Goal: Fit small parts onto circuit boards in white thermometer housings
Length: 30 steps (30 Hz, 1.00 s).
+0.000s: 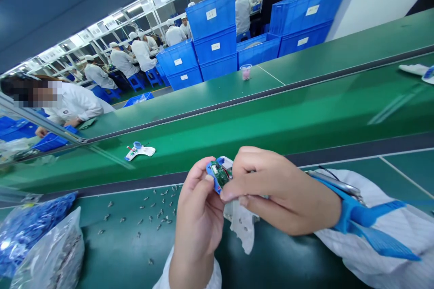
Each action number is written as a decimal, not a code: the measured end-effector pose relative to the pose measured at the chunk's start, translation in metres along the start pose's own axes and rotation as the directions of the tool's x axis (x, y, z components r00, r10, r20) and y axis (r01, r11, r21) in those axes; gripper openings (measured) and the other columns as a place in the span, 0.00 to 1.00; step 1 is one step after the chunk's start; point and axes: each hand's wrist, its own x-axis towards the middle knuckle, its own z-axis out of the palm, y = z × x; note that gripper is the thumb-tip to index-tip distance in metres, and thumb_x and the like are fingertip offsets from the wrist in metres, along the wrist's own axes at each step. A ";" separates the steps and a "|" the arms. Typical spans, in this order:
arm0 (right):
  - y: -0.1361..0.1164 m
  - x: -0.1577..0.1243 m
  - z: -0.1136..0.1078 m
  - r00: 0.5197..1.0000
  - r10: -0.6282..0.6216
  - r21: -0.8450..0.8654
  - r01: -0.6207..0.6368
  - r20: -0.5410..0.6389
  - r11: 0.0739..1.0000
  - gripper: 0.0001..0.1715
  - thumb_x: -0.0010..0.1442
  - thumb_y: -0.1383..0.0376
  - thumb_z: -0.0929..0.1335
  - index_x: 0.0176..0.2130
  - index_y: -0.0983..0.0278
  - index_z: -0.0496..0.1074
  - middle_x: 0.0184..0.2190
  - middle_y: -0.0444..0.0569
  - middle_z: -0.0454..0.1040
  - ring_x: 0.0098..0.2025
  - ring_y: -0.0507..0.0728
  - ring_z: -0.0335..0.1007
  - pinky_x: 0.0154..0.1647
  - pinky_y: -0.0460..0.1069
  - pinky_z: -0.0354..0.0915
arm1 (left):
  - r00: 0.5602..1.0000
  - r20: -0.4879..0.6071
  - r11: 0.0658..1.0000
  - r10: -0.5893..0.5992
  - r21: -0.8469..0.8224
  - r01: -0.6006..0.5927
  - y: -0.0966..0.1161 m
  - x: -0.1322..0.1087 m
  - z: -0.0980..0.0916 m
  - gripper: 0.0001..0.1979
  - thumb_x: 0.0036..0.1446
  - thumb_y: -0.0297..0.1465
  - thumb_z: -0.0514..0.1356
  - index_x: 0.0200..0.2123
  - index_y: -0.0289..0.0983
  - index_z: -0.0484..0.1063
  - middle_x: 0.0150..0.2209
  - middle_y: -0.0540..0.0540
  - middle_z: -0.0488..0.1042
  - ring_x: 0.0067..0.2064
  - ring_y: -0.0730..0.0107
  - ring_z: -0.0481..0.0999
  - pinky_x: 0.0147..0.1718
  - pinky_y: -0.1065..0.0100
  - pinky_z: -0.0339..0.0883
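My left hand grips a small blue-and-white plastic housing from its left side, thumb on the near edge. A green circuit board with a white connector and thin wires sits in the housing. My right hand is closed at the right side of the same piece, its fingertips against the board's edge. Whatever lies between those fingertips is hidden. Below the hands hangs a white, irregularly shaped plastic part; I cannot tell whether it joins the housing. A blue wrist strap wraps my right wrist.
Several small metal parts lie scattered on the green bench left of my hands. Bags of blue pieces and greyish pieces stand at the left. White assemblies rest on the green belt. A co-worker sits across, before blue crates.
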 end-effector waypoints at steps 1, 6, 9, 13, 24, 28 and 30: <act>0.000 0.001 0.001 1.000 -0.008 -0.011 0.008 0.016 1.000 0.14 0.58 0.74 0.61 0.36 0.65 0.75 0.25 0.45 0.66 0.28 0.51 0.57 0.30 0.48 0.55 | 1.000 -0.014 1.000 -0.008 0.023 0.008 0.000 0.000 0.000 0.15 0.39 0.28 0.70 0.34 0.33 0.76 0.26 0.48 0.77 0.23 0.78 0.73 0.21 0.79 0.69; 0.002 0.001 -0.003 0.982 -0.037 -0.065 0.050 0.184 0.997 0.20 0.55 0.76 0.58 0.36 0.62 0.76 0.25 0.45 0.63 0.26 0.52 0.52 0.29 0.49 0.50 | 0.997 -0.075 0.994 -0.026 0.103 0.034 -0.001 -0.001 -0.001 0.19 0.35 0.29 0.71 0.35 0.33 0.76 0.25 0.49 0.75 0.22 0.80 0.70 0.18 0.81 0.65; 0.003 0.000 -0.008 0.977 -0.037 -0.061 0.051 0.208 0.997 0.17 0.55 0.76 0.58 0.31 0.64 0.74 0.26 0.46 0.63 0.28 0.52 0.53 0.30 0.48 0.50 | 0.998 -0.061 0.994 -0.016 0.107 0.023 -0.001 -0.001 0.000 0.18 0.36 0.29 0.70 0.35 0.33 0.76 0.25 0.50 0.75 0.20 0.81 0.69 0.16 0.82 0.63; 0.005 0.000 -0.014 0.972 -0.035 -0.017 0.041 0.233 0.999 0.15 0.53 0.77 0.58 0.29 0.66 0.71 0.29 0.48 0.66 0.31 0.52 0.55 0.32 0.47 0.53 | 1.000 -0.007 0.995 0.015 0.095 -0.014 0.001 0.000 -0.001 0.16 0.38 0.29 0.70 0.35 0.34 0.76 0.25 0.50 0.76 0.23 0.76 0.73 0.19 0.78 0.69; 0.009 -0.002 -0.014 0.921 0.005 -0.163 0.064 0.389 0.985 0.18 0.49 0.78 0.62 0.31 0.60 0.76 0.32 0.49 0.66 0.33 0.55 0.56 0.33 0.50 0.49 | 0.998 0.058 0.992 -0.027 0.121 0.020 0.001 0.002 -0.005 0.15 0.41 0.30 0.69 0.35 0.34 0.75 0.27 0.48 0.77 0.22 0.75 0.74 0.19 0.77 0.69; 0.003 0.000 -0.010 0.908 0.058 -0.276 0.065 0.414 0.959 0.15 0.52 0.74 0.64 0.31 0.57 0.76 0.30 0.49 0.65 0.32 0.56 0.53 0.32 0.51 0.47 | 0.997 0.070 0.989 -0.027 0.145 0.017 0.002 0.003 -0.006 0.14 0.43 0.32 0.67 0.35 0.35 0.75 0.27 0.45 0.78 0.22 0.72 0.76 0.19 0.76 0.69; 0.002 0.001 -0.007 0.907 0.076 -0.325 0.070 0.415 0.943 0.13 0.54 0.72 0.64 0.29 0.58 0.75 0.28 0.49 0.64 0.31 0.56 0.52 0.32 0.51 0.46 | 0.998 0.068 0.988 -0.017 0.155 0.006 0.002 0.003 -0.007 0.13 0.44 0.32 0.67 0.35 0.35 0.75 0.27 0.45 0.78 0.22 0.71 0.76 0.19 0.75 0.69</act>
